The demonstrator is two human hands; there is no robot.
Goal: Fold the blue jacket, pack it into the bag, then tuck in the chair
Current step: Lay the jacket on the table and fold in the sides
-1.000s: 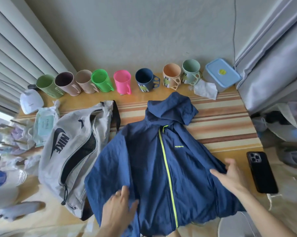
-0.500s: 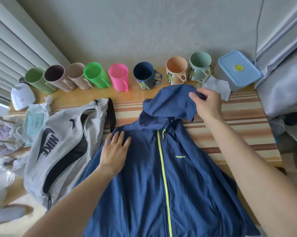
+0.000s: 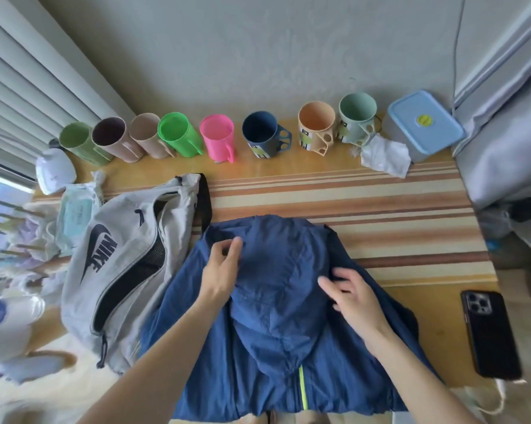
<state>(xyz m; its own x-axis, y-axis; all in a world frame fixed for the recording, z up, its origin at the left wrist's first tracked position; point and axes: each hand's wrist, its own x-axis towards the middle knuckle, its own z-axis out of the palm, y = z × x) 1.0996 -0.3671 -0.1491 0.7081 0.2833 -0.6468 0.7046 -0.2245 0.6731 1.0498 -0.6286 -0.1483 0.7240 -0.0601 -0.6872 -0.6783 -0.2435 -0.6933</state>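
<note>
Head camera: you had just folded the hood (image 3: 276, 289) down over the blue jacket (image 3: 267, 377), left hand (image 3: 219, 270) and right hand (image 3: 354, 298) flat, open; bag (image 3: 120, 270) waited at nine o'clock.

Both forearms reach forward, the left hand (image 3: 219, 272) and right hand (image 3: 356, 298) spread open, palms down.

Soft, bright daylight enters from the window (image 3: 1, 191) at the left edge, casting only faint shadows. The wide-angle lens bends the frame's edges, and the lower left corner is smeared with blur.
</note>
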